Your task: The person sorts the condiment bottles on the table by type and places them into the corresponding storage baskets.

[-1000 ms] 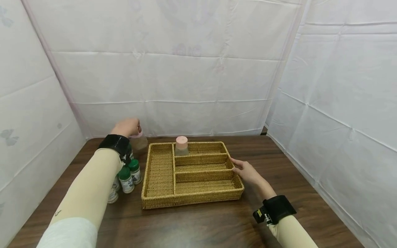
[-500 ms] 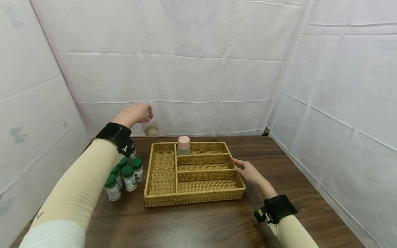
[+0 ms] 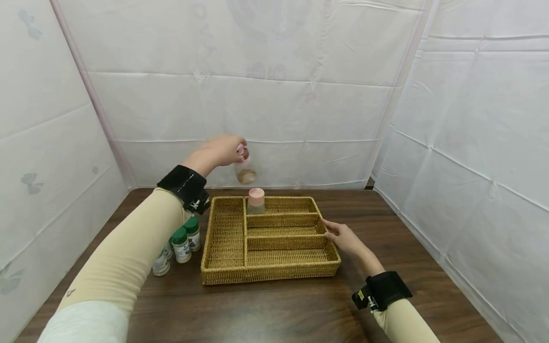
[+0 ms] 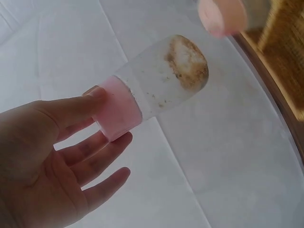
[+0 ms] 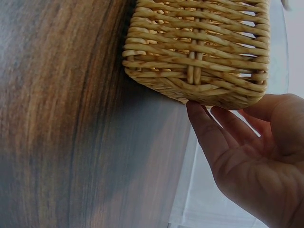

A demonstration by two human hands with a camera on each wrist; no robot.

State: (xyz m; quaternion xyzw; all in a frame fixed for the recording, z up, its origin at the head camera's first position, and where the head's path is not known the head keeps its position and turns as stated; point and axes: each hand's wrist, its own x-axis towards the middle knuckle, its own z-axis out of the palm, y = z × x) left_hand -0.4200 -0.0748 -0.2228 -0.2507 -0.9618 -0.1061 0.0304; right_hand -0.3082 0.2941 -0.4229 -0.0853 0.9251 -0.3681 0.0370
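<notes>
My left hand (image 3: 220,150) holds a clear jar (image 4: 164,78) by its pink cap (image 4: 118,107), thumb and fingers around it. Brown powdery residue shows at the jar's bottom. The jar hangs tilted in the air, above and behind the woven basket (image 3: 270,274). A second pink-capped jar (image 3: 256,197) stands in the back compartment of the basket, at its left end. At the basket's right end, my right hand (image 3: 345,238) touches the outer wall with extended fingertips, the thumb near the rim; the right wrist view shows the fingers against the wicker (image 5: 194,52).
Several green-capped jars (image 3: 181,250) stand on the table left of the basket, partly hidden by the left forearm. The basket has one long compartment at left and three crosswise ones at right. White cloth sheets (image 3: 266,105) hang behind and at both sides of the dark wooden table (image 3: 257,314).
My left hand has lifted the pink-capped jar off the table at the back left and carried it right, toward the basket. The right hand stays at the basket's right end.
</notes>
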